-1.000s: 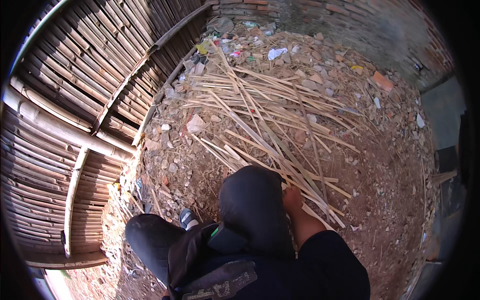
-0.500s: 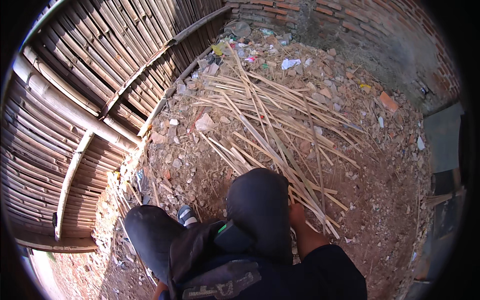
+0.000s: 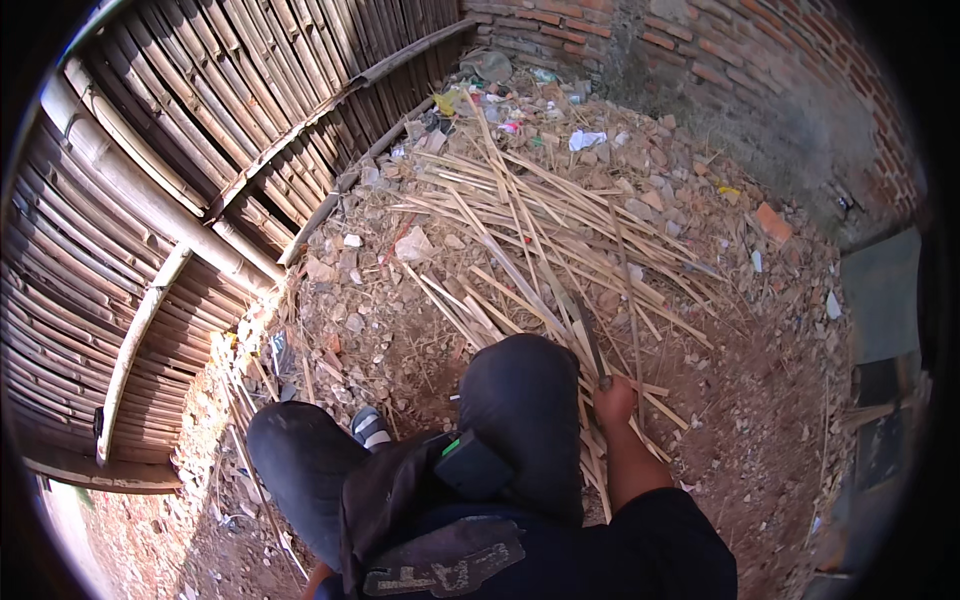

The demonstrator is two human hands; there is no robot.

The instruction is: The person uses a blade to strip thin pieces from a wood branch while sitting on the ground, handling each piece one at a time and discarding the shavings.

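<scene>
My right hand is closed round the handle of a long knife, just right of my right knee. Its dark, slightly curved blade points away from me and lies over the split bamboo strips, hiding parts of them. The strips form a loose, criss-crossed pile on the ground ahead, and some run down beside my right leg. Of my left hand only a bit of skin shows at the lower edge, below my left knee; its fingers are hidden.
A bamboo wall rises on the left, with a brick wall at the back right. Stones, brick bits and litter cover the ground, among them a white scrap and an orange brick piece. Grey sheets stand at the right.
My right hand has moved forward and slightly right, out from beside my knee. The knife's blade now shows above the strips, where it was not visible before.
</scene>
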